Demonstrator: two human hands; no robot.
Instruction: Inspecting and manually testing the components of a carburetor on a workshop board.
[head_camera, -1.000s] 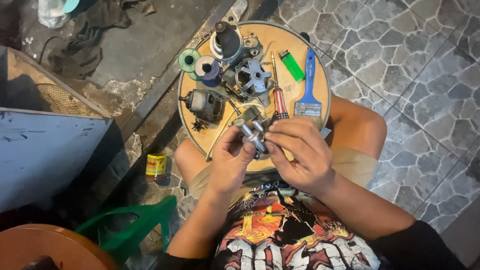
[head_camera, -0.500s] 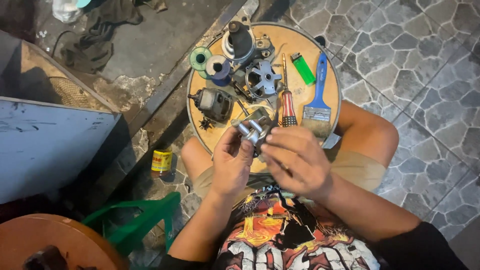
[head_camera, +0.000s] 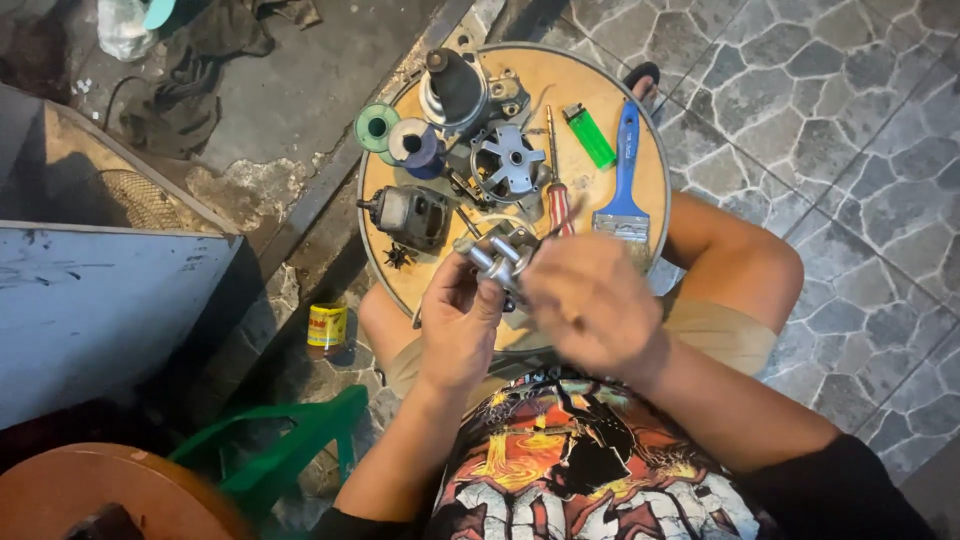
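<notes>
Okay, your left hand (head_camera: 458, 325) grips a small silver metal motor part (head_camera: 495, 252) from below, fingers curled tight around it, just over the near edge of the round wooden tray (head_camera: 650, 160) on your lap. Your right hand (head_camera: 590, 300) is blurred, fingers bent in at the same part; can't tell if it actually grips. On the tray: dark motor body (head_camera: 410, 215) left, finned housing (head_camera: 508, 165) centre, red-handled screwdriver (head_camera: 556, 190), green lighter (head_camera: 590, 135), blue-handled paintbrush (head_camera: 625, 170) right, two wire spools (head_camera: 395, 135) upper left. Small yellow tin (head_camera: 327, 325) on the floor left of your knee.
</notes>
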